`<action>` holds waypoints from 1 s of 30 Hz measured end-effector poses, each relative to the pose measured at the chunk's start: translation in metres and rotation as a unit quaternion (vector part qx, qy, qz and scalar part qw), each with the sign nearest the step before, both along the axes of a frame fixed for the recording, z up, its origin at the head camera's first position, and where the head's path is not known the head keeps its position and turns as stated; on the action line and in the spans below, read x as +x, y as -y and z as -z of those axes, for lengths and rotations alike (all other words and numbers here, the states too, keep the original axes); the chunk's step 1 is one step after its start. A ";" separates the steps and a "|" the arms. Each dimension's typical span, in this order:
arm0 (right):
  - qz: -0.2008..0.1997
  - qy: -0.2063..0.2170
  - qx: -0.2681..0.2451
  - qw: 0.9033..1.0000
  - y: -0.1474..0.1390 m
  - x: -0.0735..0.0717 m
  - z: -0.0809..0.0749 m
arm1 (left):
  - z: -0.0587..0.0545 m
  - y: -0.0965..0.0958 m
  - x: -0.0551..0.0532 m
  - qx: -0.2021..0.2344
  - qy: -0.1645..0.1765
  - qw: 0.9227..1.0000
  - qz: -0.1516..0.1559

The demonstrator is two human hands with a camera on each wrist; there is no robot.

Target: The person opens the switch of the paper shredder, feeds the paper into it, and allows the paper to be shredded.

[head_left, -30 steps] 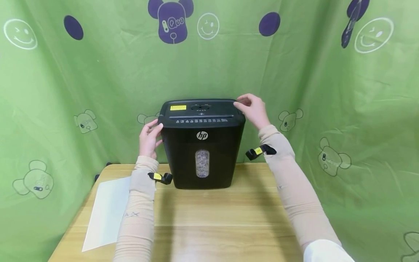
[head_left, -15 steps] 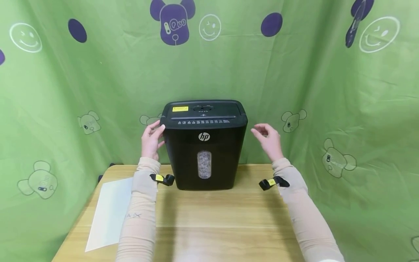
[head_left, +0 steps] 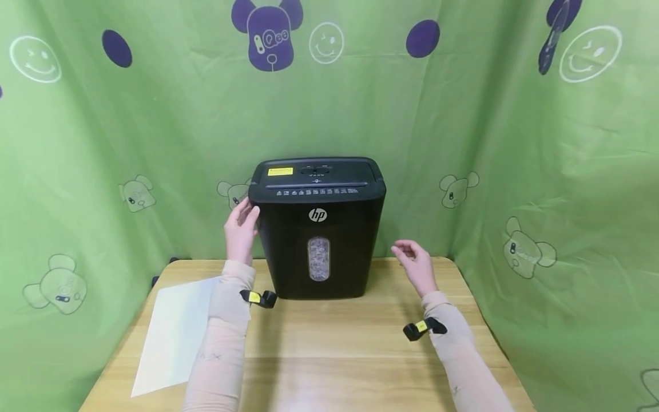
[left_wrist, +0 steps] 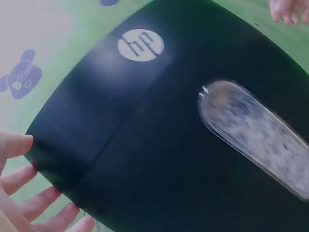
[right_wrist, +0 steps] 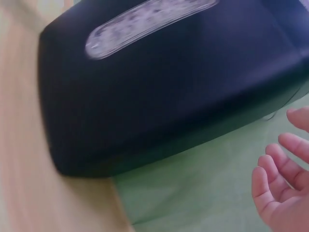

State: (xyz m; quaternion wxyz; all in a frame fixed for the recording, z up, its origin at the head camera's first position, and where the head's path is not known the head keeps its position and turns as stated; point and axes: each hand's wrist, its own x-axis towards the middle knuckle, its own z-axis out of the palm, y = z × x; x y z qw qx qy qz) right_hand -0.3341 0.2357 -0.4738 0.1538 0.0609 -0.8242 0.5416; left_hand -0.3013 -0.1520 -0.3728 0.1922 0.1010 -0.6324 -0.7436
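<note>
— Where is the shredder (head_left: 318, 229), and how does it stand?

— Upright on the worktop (head_left: 329, 355), its front towards me and the green curtain (head_left: 350, 114) behind it. A white logo (head_left: 317, 215) marks the upper front of the shredder, and below that a clear window (head_left: 319, 260) shows pale shredded bits.

— What about your left grip (head_left: 241, 234)?

— It's at the shredder's side on my left, near the top. The fingers are spread and relaxed, with their tips touching the shredder's edge rather than closing round it.

— And your right grip (head_left: 418, 268)?

— That one is apart from the shredder, off its side on my right and lower than the other. It's loosely open, with the fingers slightly bent.

— What can you see on the shredder's top?

— A yellow label (head_left: 280, 171) towards my left, and a row of small white symbols (head_left: 317, 191) along its front edge.

— And the white sheet (head_left: 172, 340)?

— It lies flat on the worktop, to the left of the shredder and nearer me. My left sleeve (head_left: 218, 355) hides part of it from the head camera.
</note>
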 end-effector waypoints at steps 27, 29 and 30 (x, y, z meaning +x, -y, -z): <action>-0.018 0.021 0.065 0.998 -0.011 0.038 0.092 | 0.146 0.062 0.100 -0.240 0.155 0.958 0.022; -0.021 0.023 0.063 0.998 -0.009 0.041 0.095 | 0.160 0.071 0.108 -0.263 0.166 0.950 0.024; -0.022 0.026 0.062 0.997 -0.008 0.042 0.097 | 0.166 0.076 0.111 -0.274 0.169 0.946 0.024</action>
